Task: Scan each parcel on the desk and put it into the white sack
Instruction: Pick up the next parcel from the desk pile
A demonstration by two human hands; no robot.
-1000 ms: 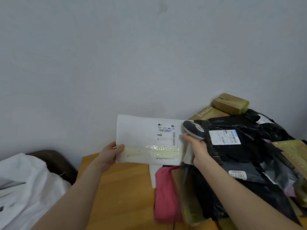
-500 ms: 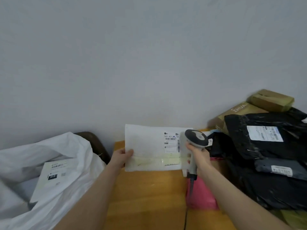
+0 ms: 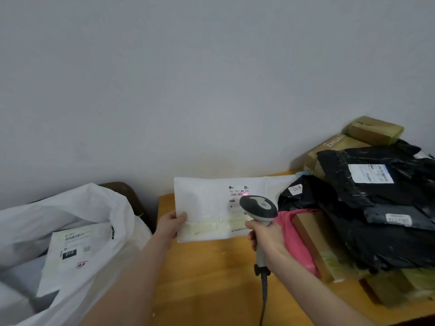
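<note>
Okay, now got a red dot (image 3: 246, 194) on the label (image 3: 237, 191) of the white envelope (image 3: 207, 208), missing a moment ago, so probably mid-scan, with the white sack (image 3: 94, 208) open at left. Still pinching the envelope's edge with the left hand (image 3: 173, 223) above the desk (image 3: 207, 278), right hand (image 3: 268, 238) wrapped round the scanner (image 3: 259, 207), moved across over the label.

Worn on the head, alone. Faced forward and slightly down, toward the wall (image 3: 211, 78) and the desk (image 3: 207, 290). Sat close, catching both forearms (image 3: 131, 278) entering from the bottom edge.
</note>
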